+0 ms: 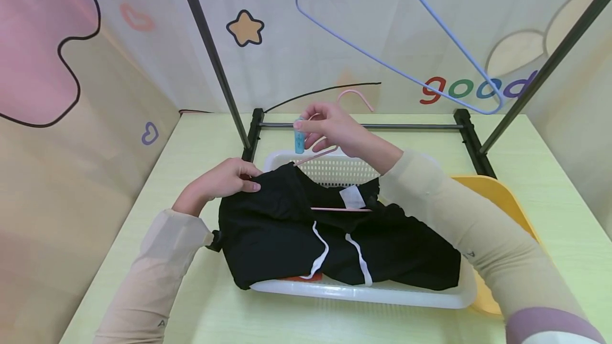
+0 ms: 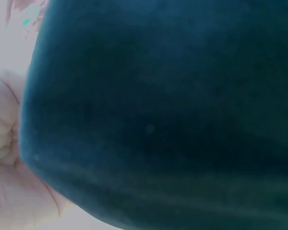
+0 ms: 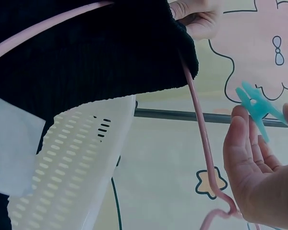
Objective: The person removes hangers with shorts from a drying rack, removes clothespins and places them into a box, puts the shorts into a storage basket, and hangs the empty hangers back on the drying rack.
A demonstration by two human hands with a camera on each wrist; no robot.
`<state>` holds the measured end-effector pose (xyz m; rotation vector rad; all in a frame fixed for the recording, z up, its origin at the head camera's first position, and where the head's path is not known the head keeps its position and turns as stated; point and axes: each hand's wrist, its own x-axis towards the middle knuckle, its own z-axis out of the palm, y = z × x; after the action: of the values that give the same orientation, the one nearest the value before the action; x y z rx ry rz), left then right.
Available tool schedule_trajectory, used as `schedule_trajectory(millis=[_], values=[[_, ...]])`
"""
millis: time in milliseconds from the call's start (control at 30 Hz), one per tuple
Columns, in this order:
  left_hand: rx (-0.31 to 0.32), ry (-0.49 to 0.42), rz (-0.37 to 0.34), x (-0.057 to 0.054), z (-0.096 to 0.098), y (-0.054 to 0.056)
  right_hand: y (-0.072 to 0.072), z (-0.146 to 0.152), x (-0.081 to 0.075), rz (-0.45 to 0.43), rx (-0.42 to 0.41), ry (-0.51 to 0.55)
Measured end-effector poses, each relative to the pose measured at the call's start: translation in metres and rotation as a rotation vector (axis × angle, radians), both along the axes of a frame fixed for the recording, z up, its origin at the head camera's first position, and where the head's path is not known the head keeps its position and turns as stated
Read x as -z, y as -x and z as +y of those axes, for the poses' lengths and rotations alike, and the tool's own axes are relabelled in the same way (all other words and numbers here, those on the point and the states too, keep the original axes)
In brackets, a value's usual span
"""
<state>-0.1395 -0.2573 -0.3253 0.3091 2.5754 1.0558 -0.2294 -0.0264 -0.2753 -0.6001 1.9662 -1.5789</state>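
Note:
My right hand (image 1: 332, 130) pinches a light-blue clothespin (image 1: 299, 142) between thumb and fingers, above the far side of the garment. The right wrist view shows the clothespin (image 3: 258, 108) close to a pink hanger (image 3: 201, 124). At the left end of the waistband, my left hand (image 1: 228, 180) pinches the black drawstring pants (image 1: 268, 232) between thumb and fingers. The pants have white cords and a white label (image 1: 352, 197). The hanger's bar crosses inside the waist, and its hook rises behind my right hand. Dark fabric fills most of the left wrist view.
Under the pants stands a white perforated basket (image 1: 354, 292), with a yellow basin (image 1: 497, 200) at its right. A black metal rack (image 1: 401, 127) stands behind on the pale table (image 1: 205, 142). A blue hanger (image 1: 373, 57) hangs above, before a printed backdrop.

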Motion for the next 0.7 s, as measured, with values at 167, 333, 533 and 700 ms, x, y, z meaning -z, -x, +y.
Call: schedule_trajectory(millis=[167, 333, 533, 700], values=[[0.001, 0.001, 0.001, -0.001, 0.000, -0.001, 0.000, 0.010, 0.001, -0.006, -0.038, 0.013], [0.000, 0.002, -0.001, -0.003, 0.001, -0.002, -0.001, 0.022, 0.001, -0.002, -0.072, 0.023], [0.007, 0.004, 0.013, -0.002, 0.001, -0.002, 0.000, 0.035, 0.003, -0.023, -0.062, 0.017], [0.008, 0.016, 0.007, -0.001, 0.001, -0.001, 0.001, 0.046, 0.005, -0.015, -0.074, 0.016]])
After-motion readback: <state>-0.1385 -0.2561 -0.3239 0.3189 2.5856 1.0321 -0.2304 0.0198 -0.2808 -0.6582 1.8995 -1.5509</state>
